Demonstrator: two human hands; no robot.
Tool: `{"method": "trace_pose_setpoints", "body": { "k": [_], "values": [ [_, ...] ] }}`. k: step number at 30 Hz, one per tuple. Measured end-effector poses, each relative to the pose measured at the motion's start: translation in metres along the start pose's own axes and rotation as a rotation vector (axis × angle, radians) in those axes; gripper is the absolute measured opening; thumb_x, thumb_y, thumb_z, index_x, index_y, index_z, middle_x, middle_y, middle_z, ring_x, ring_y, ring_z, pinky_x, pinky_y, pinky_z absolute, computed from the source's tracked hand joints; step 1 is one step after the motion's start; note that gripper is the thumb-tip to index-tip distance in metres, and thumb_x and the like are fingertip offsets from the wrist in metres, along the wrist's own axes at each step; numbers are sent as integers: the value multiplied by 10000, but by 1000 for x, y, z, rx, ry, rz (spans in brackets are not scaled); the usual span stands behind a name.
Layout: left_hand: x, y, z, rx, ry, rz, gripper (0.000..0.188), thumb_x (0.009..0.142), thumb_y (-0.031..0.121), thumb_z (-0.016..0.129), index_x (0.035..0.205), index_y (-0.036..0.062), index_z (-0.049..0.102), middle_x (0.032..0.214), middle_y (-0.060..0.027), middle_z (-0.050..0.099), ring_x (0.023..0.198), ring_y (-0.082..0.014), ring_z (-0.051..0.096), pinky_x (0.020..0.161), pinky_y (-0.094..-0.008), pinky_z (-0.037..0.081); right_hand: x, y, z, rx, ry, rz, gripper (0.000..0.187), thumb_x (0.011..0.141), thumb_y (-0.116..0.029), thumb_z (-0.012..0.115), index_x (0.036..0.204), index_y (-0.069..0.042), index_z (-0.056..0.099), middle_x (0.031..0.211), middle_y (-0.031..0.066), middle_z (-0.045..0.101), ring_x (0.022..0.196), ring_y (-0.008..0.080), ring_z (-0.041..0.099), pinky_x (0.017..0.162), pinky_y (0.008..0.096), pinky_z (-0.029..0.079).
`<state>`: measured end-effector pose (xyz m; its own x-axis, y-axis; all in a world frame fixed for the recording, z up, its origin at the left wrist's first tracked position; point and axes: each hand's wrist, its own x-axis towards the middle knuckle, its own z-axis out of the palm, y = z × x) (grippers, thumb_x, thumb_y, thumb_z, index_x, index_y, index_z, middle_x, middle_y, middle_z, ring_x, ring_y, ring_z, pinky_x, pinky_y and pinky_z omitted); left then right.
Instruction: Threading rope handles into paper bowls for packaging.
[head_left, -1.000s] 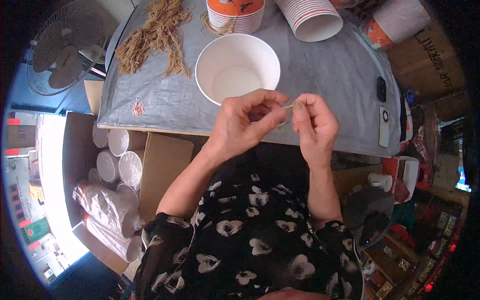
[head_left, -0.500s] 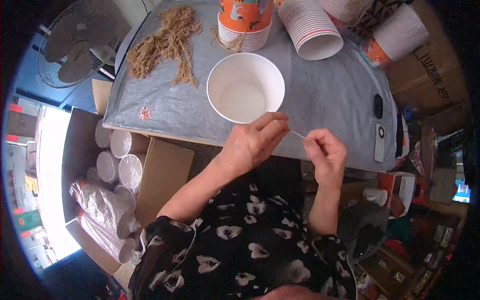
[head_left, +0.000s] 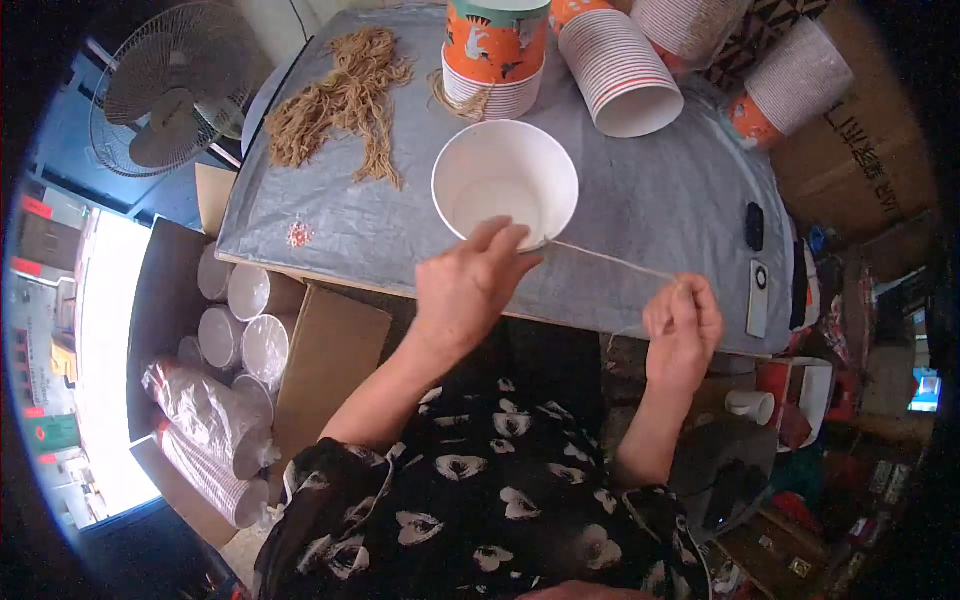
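A white paper bucket (head_left: 505,160) lies tipped toward me near the table's front edge, its mouth facing up and its inside bare. My left hand (head_left: 468,285) is closed on its near rim, with fingertips over the edge. From that rim a thin tan string (head_left: 615,262) runs taut to the right. My right hand (head_left: 685,322) pinches the string between thumb and fingers, and a loose end hangs below. Beyond the bucket stands a stack of orange patterned buckets (head_left: 492,50), a few strands beside its base. A bundle of tan strings (head_left: 345,105) is spread on the far left.
More nested paper buckets (head_left: 625,85) lie at the far right of the grey-covered table (head_left: 660,210). A black object (head_left: 754,226) and a white device (head_left: 758,298) rest by its right edge. An open carton (head_left: 330,345) of wrapped buckets stands at left, below a fan (head_left: 170,95).
My right hand has moved right and down, drawing the string out longer from the rim. My left hand has shifted left and now has its fingers over the bucket's rim.
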<state>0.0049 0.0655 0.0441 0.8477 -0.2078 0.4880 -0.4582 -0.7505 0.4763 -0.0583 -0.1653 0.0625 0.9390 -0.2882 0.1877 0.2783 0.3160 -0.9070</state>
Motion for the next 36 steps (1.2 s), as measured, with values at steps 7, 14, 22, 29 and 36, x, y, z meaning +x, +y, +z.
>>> {"method": "trace_pose_setpoints", "body": {
  "k": [7,14,22,29,36],
  "values": [
    [2,-26,-4,43,2,0,304,878,227,750,1162,151,675,972,-56,685,754,-281,721,571,-388,569,12,18,-4,58,82,61,152,1011,-122,602,1103,0,603,842,33,566,756,116,526,677,295,445],
    [-5,28,22,-1052,-315,-215,449,935,63,690,1356,15,541,1124,-159,722,836,-209,746,645,-327,591,18,34,15,304,-62,154,187,1029,-153,578,1140,-4,598,938,63,593,856,168,576,839,354,505],
    [-26,2,30,-1149,-507,-421,155,951,125,722,944,-30,735,822,-58,722,706,-85,663,608,-242,535,22,39,8,373,-44,204,151,1018,-141,592,1126,-41,625,855,35,582,786,139,535,724,320,443],
    [-48,-48,1,-810,-407,-380,138,952,123,723,978,-12,738,815,-29,715,732,-77,653,644,-254,533,36,63,-50,552,-30,235,206,1033,-121,561,1195,2,594,899,26,527,823,137,473,759,312,415],
    [-50,-45,-14,-670,-282,-219,90,885,79,738,922,-2,721,787,-103,681,659,-182,657,605,-315,522,32,78,-17,-110,157,153,295,983,-93,637,1267,-15,611,1046,54,600,898,139,560,809,307,485]
  ]
}}
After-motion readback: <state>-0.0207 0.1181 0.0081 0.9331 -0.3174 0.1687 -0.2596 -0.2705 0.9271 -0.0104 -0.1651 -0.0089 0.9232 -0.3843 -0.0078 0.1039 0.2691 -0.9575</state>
